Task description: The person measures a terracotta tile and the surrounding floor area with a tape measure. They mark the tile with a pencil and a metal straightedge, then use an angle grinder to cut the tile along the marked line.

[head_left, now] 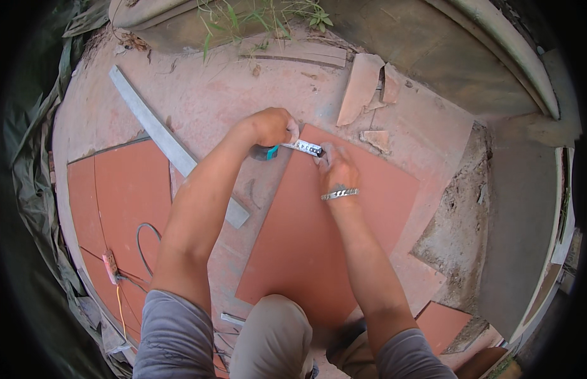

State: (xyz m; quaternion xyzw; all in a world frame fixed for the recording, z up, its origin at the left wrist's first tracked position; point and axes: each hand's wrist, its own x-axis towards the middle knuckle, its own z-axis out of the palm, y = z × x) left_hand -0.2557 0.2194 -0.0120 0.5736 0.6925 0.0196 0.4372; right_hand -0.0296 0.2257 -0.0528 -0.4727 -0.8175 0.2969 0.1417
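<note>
A tape measure [264, 152] with a teal and dark case is gripped in the left hand [272, 126], fingers curled shut around it, right at the upper corner of a large terracotta tile [319, 234] that lies loose on the floor. A short run of white blade [304, 147] is drawn out along the tile's top edge, and its end is pinched down by the fingertips of the right hand [337, 169], closed onto the blade, a silver bracelet [339, 194] worn at the wrist. A measuring step seems to be in hand: a short distance is being taken off the corner along that edge. What looks to be called for next is a steady hold while the reading is fixed on the tile; no pencil can be made out. A long grey straightedge [173, 146] is lying just left of the tile, broken tile pieces [363, 95] are scattered beyond it, and laid tiles [126, 189] are seen at the left.
</note>
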